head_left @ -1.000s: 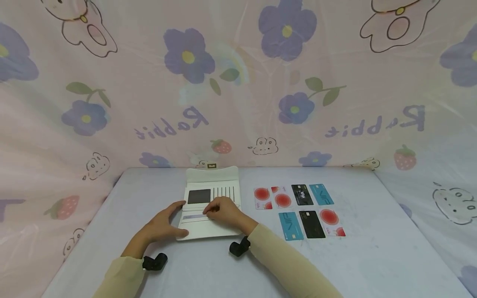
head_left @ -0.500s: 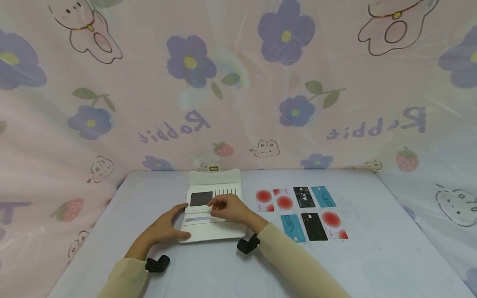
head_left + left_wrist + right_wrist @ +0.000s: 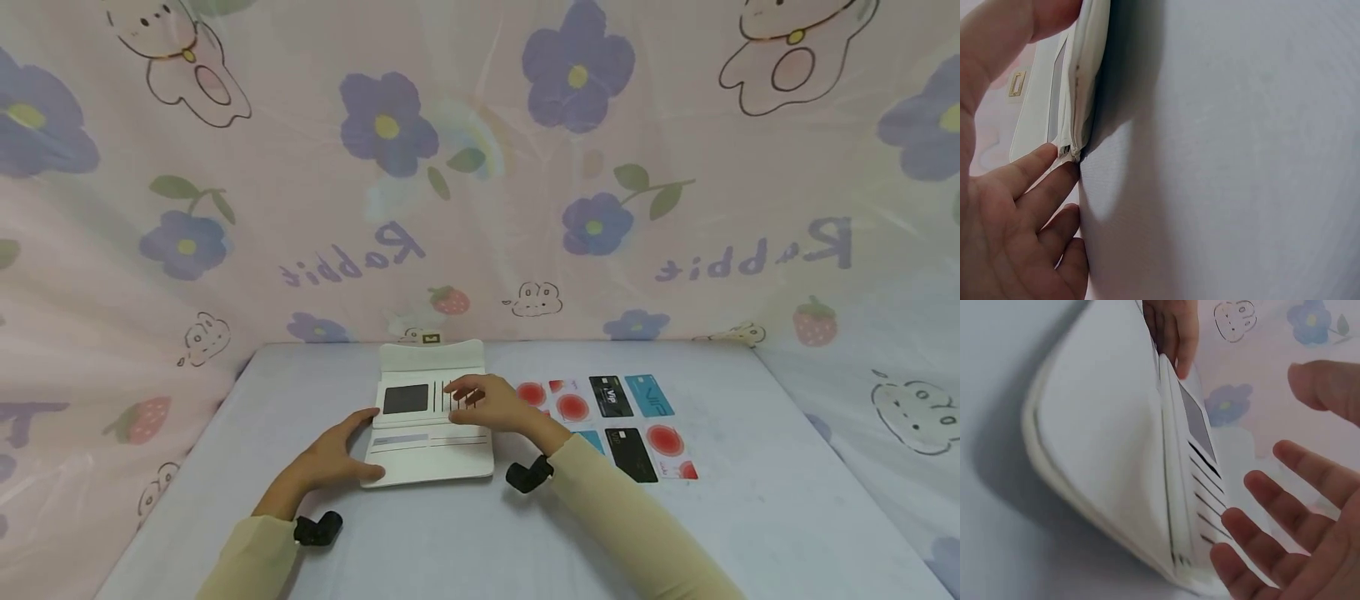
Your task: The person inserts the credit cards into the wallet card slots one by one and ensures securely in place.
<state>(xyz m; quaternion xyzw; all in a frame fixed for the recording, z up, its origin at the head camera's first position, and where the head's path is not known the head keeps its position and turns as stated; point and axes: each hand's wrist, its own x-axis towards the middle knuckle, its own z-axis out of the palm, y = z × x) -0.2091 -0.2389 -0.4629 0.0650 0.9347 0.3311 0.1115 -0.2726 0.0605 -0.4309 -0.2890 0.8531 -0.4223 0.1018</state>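
Seven loose cards on the counter (image 3: 420, 542), laid out in two rows: four in the far row, three in the near one. By colour that's three red-and-white cards (image 3: 573, 407), two black cards (image 3: 632, 454) and two blue cards (image 3: 649, 395). The right arm covers part of the near-row blue one, and the leftmost far-row red one is partly hidden too.

Just left of all that sits one white wallet (image 3: 457, 463), unfolded flat on the counter, with one gold clasp (image 3: 431, 338) on its far flap, one dark rectangular window (image 3: 406, 399) and a row of short slits (image 3: 442, 397). Can't give a full slit count from the head view, fingers are in the way.

Two hands in play. The left hand (image 3: 330, 454) has a loose grip: fingers relaxed against the wallet's left edge, thumb at the near-left corner. The right hand (image 3: 491, 404) is over the wallet's right side, fingers spread, grip holding nothing.

Two beige sleeves (image 3: 247, 558), two black wrist cameras (image 3: 318, 528), one per arm. Behind it all hangs one printed cloth (image 3: 480, 225) with three strawberries, plus purple flowers and cartoon rabbits.
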